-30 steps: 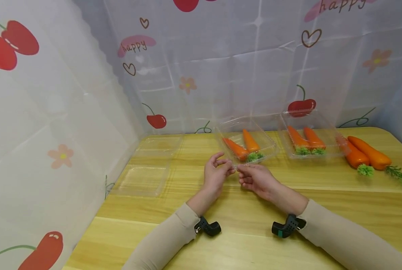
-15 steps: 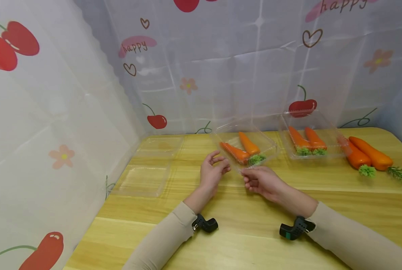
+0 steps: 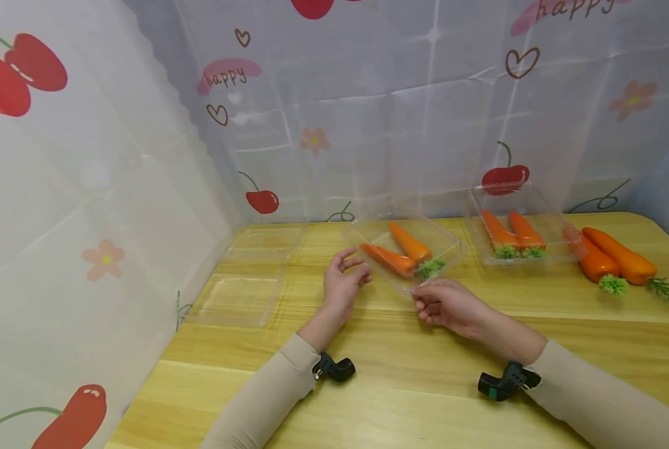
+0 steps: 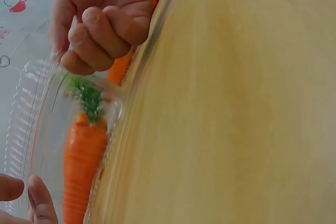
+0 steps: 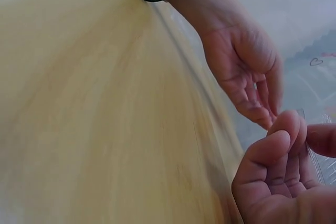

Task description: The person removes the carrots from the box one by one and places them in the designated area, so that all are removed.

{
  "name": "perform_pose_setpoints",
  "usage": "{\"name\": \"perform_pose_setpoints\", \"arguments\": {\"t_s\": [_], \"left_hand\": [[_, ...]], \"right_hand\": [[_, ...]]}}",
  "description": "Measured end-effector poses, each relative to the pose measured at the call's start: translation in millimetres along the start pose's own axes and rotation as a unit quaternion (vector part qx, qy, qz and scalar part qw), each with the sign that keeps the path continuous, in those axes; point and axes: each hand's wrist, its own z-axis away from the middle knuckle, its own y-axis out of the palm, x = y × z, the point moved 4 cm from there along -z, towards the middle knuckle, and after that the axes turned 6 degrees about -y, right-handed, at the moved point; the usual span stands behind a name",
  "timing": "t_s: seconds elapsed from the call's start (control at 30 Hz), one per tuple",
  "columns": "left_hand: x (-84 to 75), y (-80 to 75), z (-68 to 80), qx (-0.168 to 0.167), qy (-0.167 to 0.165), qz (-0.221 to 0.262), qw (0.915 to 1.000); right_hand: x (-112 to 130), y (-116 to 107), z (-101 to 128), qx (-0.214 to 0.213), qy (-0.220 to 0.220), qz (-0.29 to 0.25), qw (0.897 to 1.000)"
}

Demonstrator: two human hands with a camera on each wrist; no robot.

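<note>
Near the back middle of the table stands a clear plastic clamshell box (image 3: 362, 234) with two orange carrots (image 3: 410, 242) with green tops inside, set at an angle. My right hand (image 3: 452, 307) pinches the box's front corner between thumb and fingers; the right wrist view shows the clear edge (image 5: 314, 163) between them. Left of the box, my left hand (image 3: 342, 287) is held apart from it, fingers loosely bent and holding nothing. In the left wrist view, one carrot (image 4: 83, 166) shows through the box wall, and fingertips (image 4: 42, 203) of my left hand appear low at the left.
A second clear box (image 3: 556, 234) with two carrots stands to the right. Beyond it lie two loose carrots (image 3: 621, 255). At the left, an opened clear box (image 3: 236, 302) lies on the wooden table (image 3: 390, 399). A printed curtain (image 3: 368, 125) hangs along the back.
My left hand has drawn away to the left from the box's front corner. My right hand has moved slightly right and nearer with that corner, turning the box; its carrots shifted along.
</note>
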Motion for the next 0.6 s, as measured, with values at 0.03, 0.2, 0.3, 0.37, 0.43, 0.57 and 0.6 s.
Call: {"name": "perform_pose_setpoints", "arguments": {"t_s": [0.03, 0.2, 0.3, 0.37, 0.43, 0.57, 0.6], "left_hand": [[-0.5, -1.6, -0.5, -0.002, 0.001, -0.001, 1.0], [-3.1, -8.1, -3.5, -0.01, 0.003, -0.001, 0.9999], [-4.2, -11.3, -5.3, -0.013, 0.004, 0.002, 0.9999], [-5.1, -13.6, -6.1, -0.017, 0.005, 0.002, 0.9998], [-6.4, -16.0, -6.2, -0.023, 0.007, 0.002, 0.9997], [-8.8, -20.9, -5.1, -0.032, 0.008, 0.002, 0.9994], [-9.3, -22.3, -4.7, -0.035, 0.008, 0.002, 0.9994]], "right_hand": [[0, -1, 1, 0.008, -0.001, 0.002, 1.0], [0, -8, 5, 0.037, -0.009, 0.0, 0.999], [-1, -13, 7, 0.046, -0.012, -0.006, 0.999], [-1, -16, 9, 0.052, -0.014, -0.008, 0.998], [0, -17, 11, 0.06, -0.016, -0.01, 0.998], [2, -20, 15, 0.081, -0.023, -0.009, 0.996], [2, -21, 15, 0.087, -0.025, -0.008, 0.996]]}}
